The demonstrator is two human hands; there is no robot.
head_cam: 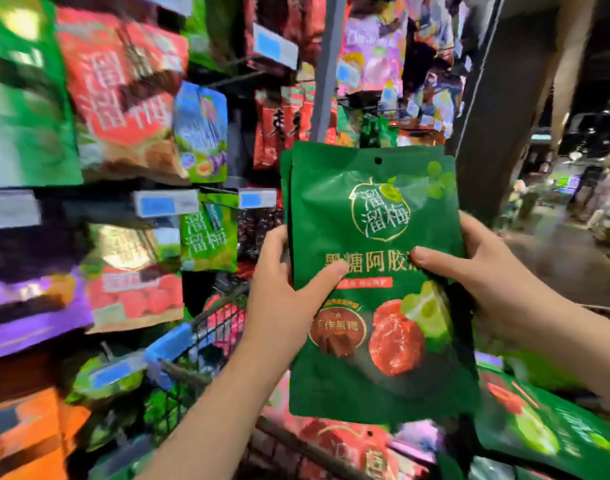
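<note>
Pouches, dark green and stacked, stand upright in the air above the wire basket; my left hand pinches their left edge, my right hand clamps their right edge, thumbs in front.

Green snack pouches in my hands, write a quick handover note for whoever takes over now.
Left hand: grips the green pouches at their left edge, thumb on the front.
Right hand: grips their right edge, thumb on the front.
Pouches: at least two stacked, held upright before the hanging packs, above the wire basket.
Done: stack is in hand.
Left: likely hang it on a peg or drop it in the basket; cannot tell which.
</note>
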